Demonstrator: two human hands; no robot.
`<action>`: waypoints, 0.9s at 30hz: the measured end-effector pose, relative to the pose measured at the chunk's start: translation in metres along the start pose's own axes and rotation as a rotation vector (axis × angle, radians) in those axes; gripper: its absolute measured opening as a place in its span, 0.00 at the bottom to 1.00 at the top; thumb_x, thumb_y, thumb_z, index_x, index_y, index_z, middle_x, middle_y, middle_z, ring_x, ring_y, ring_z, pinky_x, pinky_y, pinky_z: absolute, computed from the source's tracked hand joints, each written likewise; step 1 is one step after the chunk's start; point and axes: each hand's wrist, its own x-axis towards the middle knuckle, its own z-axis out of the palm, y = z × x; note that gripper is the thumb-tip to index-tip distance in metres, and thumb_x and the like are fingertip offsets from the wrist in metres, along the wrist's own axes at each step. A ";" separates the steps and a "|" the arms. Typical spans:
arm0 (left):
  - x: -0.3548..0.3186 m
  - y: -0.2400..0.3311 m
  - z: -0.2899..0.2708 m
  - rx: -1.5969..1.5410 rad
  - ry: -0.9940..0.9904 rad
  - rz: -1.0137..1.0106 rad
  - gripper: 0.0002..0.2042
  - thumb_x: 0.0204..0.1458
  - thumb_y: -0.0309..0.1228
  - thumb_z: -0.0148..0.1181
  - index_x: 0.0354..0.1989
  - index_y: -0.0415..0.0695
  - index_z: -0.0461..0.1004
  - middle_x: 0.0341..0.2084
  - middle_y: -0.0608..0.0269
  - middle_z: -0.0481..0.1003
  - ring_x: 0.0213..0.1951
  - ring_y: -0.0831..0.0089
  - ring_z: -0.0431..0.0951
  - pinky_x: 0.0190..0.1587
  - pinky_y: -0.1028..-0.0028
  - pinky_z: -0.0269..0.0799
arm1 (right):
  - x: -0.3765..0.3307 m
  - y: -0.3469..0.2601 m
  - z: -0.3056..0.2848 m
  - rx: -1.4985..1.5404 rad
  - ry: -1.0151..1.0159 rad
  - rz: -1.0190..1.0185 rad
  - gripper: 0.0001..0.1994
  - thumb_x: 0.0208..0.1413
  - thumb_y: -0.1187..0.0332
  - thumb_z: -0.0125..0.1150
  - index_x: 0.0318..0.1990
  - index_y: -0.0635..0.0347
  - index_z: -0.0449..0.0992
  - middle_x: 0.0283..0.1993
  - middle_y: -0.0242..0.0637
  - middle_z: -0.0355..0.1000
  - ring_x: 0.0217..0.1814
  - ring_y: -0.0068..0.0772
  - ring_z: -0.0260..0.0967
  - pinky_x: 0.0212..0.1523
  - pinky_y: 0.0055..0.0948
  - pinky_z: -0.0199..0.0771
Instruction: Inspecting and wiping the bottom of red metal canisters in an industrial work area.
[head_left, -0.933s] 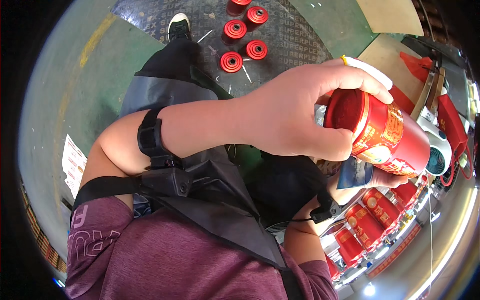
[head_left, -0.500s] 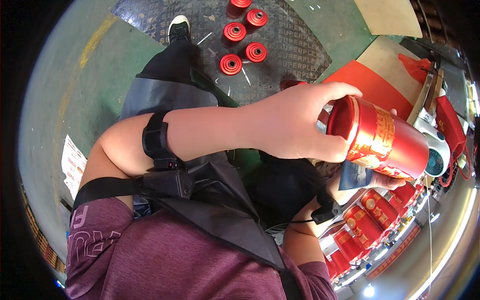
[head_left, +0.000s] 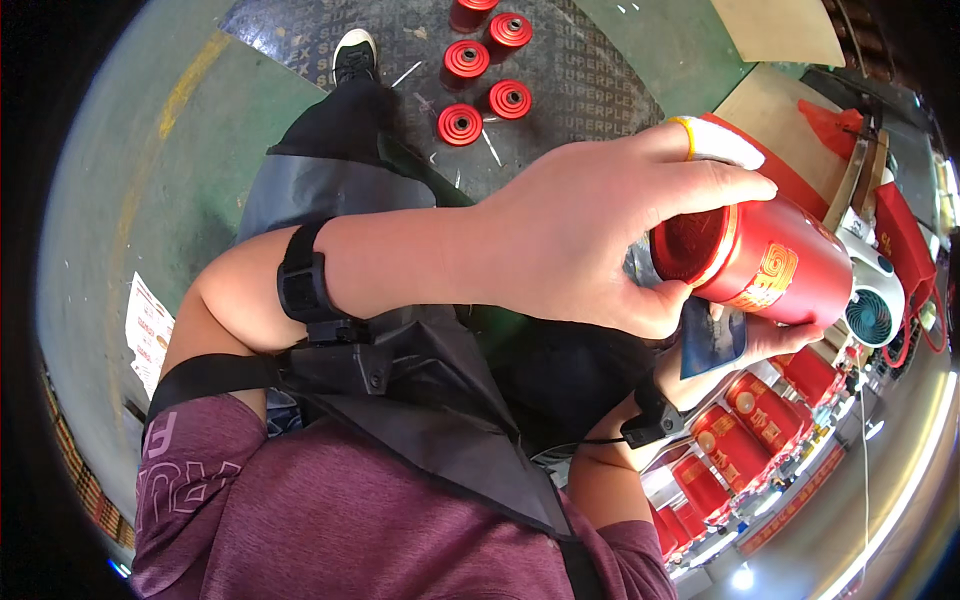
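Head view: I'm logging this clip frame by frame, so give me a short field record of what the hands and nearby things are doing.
left hand: grips the open end of the red canister, which lies sideways
right hand: under the canister, supporting it; mostly hidden
left fingertip: wrapped in white tape with a yellow band
floor: four red round caps on a dark mat
lower right: row of red canisters

We see a bright, evenly lit scene with strong fisheye bending and a black rim around it. Glare spots glint at the lower right edge. The left hand [head_left: 590, 240] looms large and sharp; the floor [head_left: 120, 200] shows only soft shadows.
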 end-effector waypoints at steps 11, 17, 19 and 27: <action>0.000 -0.009 -0.001 -0.329 -0.018 -0.151 0.28 0.45 0.30 0.66 0.60 0.42 0.76 0.64 0.53 0.69 0.62 0.61 0.73 0.63 0.65 0.71 | 0.007 0.007 -0.008 0.417 -0.191 0.072 0.49 0.48 0.37 0.71 0.73 0.50 0.59 0.72 0.42 0.63 0.74 0.53 0.61 0.76 0.58 0.59; 0.004 -0.001 -0.010 -0.588 -0.074 -0.365 0.27 0.47 0.31 0.65 0.60 0.42 0.76 0.64 0.55 0.69 0.63 0.62 0.72 0.66 0.64 0.69 | 0.014 0.012 -0.012 0.502 -0.310 0.082 0.51 0.48 0.36 0.71 0.74 0.53 0.58 0.73 0.45 0.62 0.74 0.53 0.61 0.76 0.58 0.58; 0.004 0.001 -0.010 -0.642 -0.056 -0.414 0.29 0.47 0.31 0.65 0.62 0.40 0.74 0.63 0.54 0.69 0.63 0.63 0.72 0.66 0.64 0.69 | 0.017 0.015 -0.014 0.548 -0.389 0.087 0.51 0.48 0.36 0.71 0.74 0.54 0.57 0.73 0.46 0.61 0.74 0.54 0.61 0.77 0.59 0.57; 0.001 0.003 -0.008 -0.751 -0.082 -0.569 0.35 0.49 0.30 0.66 0.68 0.33 0.63 0.57 0.52 0.74 0.61 0.67 0.73 0.66 0.66 0.68 | 0.024 0.020 -0.021 0.678 -0.609 0.097 0.54 0.48 0.35 0.71 0.75 0.58 0.55 0.75 0.50 0.59 0.75 0.55 0.60 0.77 0.59 0.55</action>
